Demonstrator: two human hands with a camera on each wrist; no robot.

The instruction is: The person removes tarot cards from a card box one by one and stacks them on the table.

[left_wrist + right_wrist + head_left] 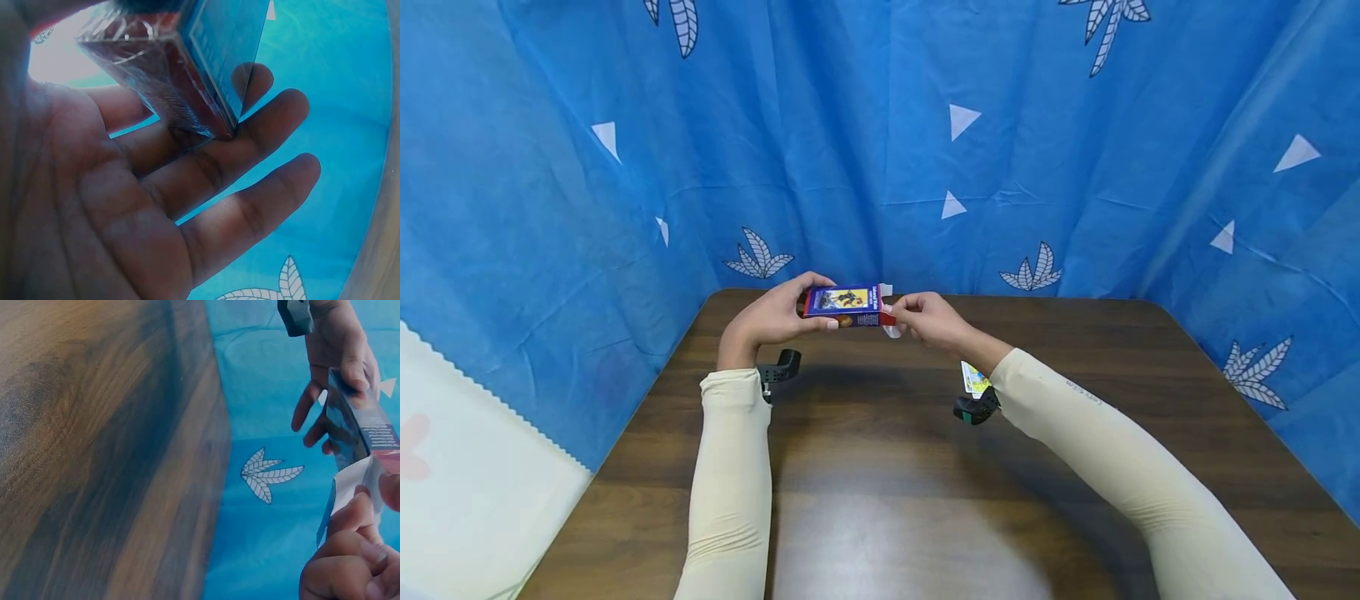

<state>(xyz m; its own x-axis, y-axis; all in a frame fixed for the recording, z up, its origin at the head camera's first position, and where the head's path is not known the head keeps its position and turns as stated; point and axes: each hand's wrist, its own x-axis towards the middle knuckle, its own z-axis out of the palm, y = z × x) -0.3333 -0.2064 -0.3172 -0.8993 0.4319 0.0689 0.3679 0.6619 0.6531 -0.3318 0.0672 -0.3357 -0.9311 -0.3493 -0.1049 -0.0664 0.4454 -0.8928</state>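
My left hand (pixel 767 318) holds a small blue card box (pixel 844 299) above the table, thumb on the near side and fingers behind. A yellow picture is on its top face, and its right end is red. Clear plastic film shows on the box's closed end (pixel 150 75) in the left wrist view. At the right end, an end flap (pixel 350 487) stands out, white inside. My right hand (pixel 931 320) pinches the opened end between thumb and curled fingers. What lies inside the box is hidden.
Both arms reach over a brown wooden table (pixel 865 467). A yellow and white card (pixel 973 379) lies on it, partly hidden by the right forearm. A blue patterned curtain (pixel 865 150) hangs behind the table, and a white cloth (pixel 467 467) is at the left.
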